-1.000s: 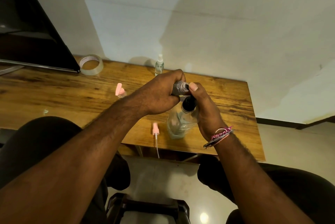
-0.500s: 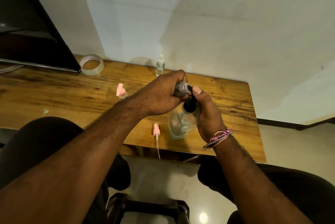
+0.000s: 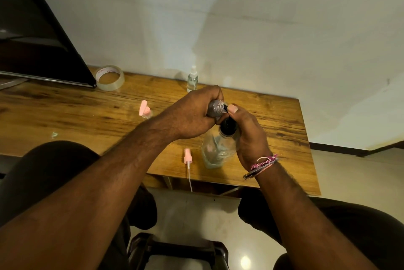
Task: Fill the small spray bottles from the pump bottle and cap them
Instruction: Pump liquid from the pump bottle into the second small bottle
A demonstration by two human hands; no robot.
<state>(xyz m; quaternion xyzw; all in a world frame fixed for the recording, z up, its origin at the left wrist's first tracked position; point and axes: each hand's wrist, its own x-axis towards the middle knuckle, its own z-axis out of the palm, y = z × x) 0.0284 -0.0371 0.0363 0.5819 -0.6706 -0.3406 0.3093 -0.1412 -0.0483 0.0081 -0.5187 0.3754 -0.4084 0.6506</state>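
Note:
My left hand (image 3: 192, 114) grips a small clear spray bottle (image 3: 215, 108), held sideways with its open neck against the black pump nozzle. My right hand (image 3: 249, 136) wraps the clear pump bottle (image 3: 215, 149), which stands on the wooden table (image 3: 87, 114), and its thumb presses the black pump head (image 3: 228, 126). A loose pink spray cap with a long dip tube (image 3: 188, 160) lies just left of the pump bottle. A second pink-capped small bottle (image 3: 145, 112) sits further left. A capped clear spray bottle (image 3: 192, 79) stands at the back by the wall.
A roll of clear tape (image 3: 110, 77) lies at the back left beside a dark monitor (image 3: 39, 46). The table's right edge (image 3: 306, 138) ends close to my right hand. My knees and a chair frame (image 3: 179, 252) show below the front edge.
Both hands and the bottles hold nearly the same place; my right thumb has shifted slightly on the pump head.

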